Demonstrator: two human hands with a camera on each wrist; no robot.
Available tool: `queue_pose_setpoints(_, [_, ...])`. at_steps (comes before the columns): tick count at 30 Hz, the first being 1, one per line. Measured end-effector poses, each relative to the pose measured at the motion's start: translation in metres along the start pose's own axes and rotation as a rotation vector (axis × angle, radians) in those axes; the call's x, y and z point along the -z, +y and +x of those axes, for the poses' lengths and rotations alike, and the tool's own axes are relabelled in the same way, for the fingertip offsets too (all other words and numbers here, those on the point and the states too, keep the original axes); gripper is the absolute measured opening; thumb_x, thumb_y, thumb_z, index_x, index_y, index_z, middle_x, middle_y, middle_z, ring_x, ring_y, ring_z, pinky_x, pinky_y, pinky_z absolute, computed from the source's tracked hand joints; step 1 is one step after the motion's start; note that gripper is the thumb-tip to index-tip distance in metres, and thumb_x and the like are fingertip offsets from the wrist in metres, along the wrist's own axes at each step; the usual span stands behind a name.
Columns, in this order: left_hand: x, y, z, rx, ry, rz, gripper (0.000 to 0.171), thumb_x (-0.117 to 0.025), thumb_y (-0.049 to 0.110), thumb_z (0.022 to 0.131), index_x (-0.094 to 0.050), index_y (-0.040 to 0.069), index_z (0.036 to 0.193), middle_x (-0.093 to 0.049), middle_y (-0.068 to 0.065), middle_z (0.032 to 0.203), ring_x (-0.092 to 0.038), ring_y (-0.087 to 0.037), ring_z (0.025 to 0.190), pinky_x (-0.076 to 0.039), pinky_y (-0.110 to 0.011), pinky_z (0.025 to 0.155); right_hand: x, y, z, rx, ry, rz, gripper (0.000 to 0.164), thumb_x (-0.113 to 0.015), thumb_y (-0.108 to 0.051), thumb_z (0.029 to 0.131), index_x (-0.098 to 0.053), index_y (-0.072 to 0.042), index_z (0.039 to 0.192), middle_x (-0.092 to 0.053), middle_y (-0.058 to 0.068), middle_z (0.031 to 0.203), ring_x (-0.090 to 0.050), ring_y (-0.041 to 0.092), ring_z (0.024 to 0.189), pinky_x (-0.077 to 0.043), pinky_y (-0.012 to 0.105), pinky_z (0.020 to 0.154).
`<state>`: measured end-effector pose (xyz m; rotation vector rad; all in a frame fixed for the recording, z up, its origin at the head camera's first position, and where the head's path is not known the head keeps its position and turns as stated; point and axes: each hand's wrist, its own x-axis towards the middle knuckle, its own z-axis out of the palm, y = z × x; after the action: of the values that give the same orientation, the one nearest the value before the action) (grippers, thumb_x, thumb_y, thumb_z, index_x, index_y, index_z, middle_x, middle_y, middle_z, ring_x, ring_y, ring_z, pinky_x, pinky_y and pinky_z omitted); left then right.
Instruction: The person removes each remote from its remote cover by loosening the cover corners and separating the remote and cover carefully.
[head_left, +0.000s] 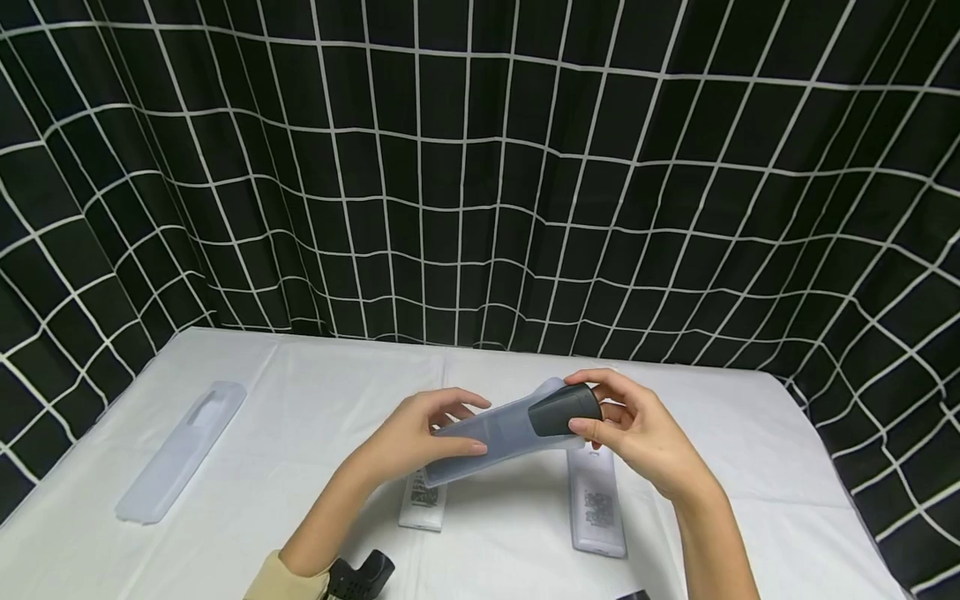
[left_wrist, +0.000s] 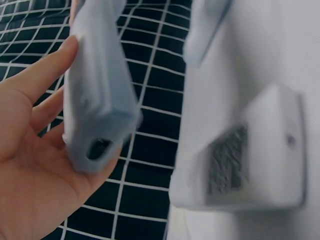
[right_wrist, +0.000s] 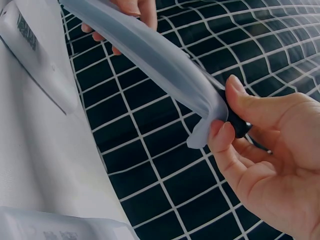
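Note:
A dark remote control (head_left: 564, 412) lies partly inside a translucent silicone sleeve (head_left: 501, 433), its dark end sticking out at the right. My left hand (head_left: 422, 435) grips the sleeve's far end between thumb and fingers. In the left wrist view, that end of the sleeve (left_wrist: 102, 107) has an oval hole. With thumb and fingertips, my right hand (head_left: 643, 435) pinches the remote's exposed end. The right wrist view shows the sleeve's loose lip (right_wrist: 200, 134) folded outward beside the right fingertips. Both hands hold the pair tilted above the table.
Below the hands lie a white slab-like device (head_left: 422, 502) with a printed code and, to its right, a similar one (head_left: 597, 510) in a translucent cover. Another translucent sleeve (head_left: 182, 454) lies at the table's left. A dark grid curtain (head_left: 480, 183) hangs behind the white-clothed table (head_left: 322, 375).

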<state>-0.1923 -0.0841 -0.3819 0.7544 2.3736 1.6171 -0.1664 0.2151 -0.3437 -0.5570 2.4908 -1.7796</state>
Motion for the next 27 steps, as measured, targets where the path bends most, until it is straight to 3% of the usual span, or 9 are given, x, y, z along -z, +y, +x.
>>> queue_pose_setpoints(5, [0.002,-0.009,-0.011,0.036,0.098,-0.028,0.046,-0.085,0.019,0.089,-0.071,0.011,0.132,-0.073,-0.011,0.123,-0.070,-0.017,0.092,-0.058,-0.036,0.081,0.003,0.002,-0.001,-0.013,0.022,0.006,0.045,-0.075,0.002,0.094,-0.059,0.001,0.136,-0.059,0.011,0.102,-0.068,0.020,0.076,-0.054,0.027,0.069])
queue_pose_setpoints(9, [0.004,-0.013,-0.018,0.024,0.153,-0.067,0.047,-0.086,0.015,0.088,-0.071,0.011,0.133,-0.071,-0.012,0.129,-0.070,-0.020,0.100,-0.058,-0.037,0.088,0.005,0.004,-0.001,0.000,0.031,0.030,0.044,-0.075,0.002,0.094,-0.059,0.002,0.135,-0.060,0.009,0.100,-0.067,0.017,0.074,-0.054,0.026,0.068])
queue_pose_setpoints(14, [0.005,-0.014,-0.029,0.046,0.153,-0.211,0.058,-0.085,0.007,0.087,-0.064,0.005,0.141,-0.060,-0.020,0.143,-0.072,-0.020,0.096,-0.059,-0.028,0.084,0.008,0.006,0.000,0.012,0.047,0.064,0.043,-0.075,0.002,0.094,-0.060,0.001,0.134,-0.060,0.008,0.100,-0.066,0.016,0.073,-0.053,0.026,0.068])
queue_pose_setpoints(19, [0.002,-0.016,-0.034,0.065,0.159,-0.359,0.069,-0.085,0.000,0.084,-0.057,0.004,0.147,-0.051,-0.023,0.147,-0.073,-0.019,0.099,-0.062,-0.029,0.085,0.008,0.008,0.000,0.002,0.052,0.101,0.042,-0.074,0.003,0.094,-0.061,0.000,0.133,-0.061,0.006,0.098,-0.065,0.015,0.071,-0.053,0.026,0.069])
queue_pose_setpoints(27, [-0.003,-0.017,-0.032,0.054,0.168,-0.449,0.070,-0.083,-0.005,0.083,-0.056,0.000,0.148,-0.050,-0.023,0.140,-0.074,-0.028,0.109,-0.063,-0.036,0.089,0.007,0.010,0.001,-0.028,0.058,0.122,0.042,-0.074,0.003,0.095,-0.060,0.000,0.134,-0.063,0.005,0.097,-0.064,0.014,0.070,-0.053,0.025,0.070])
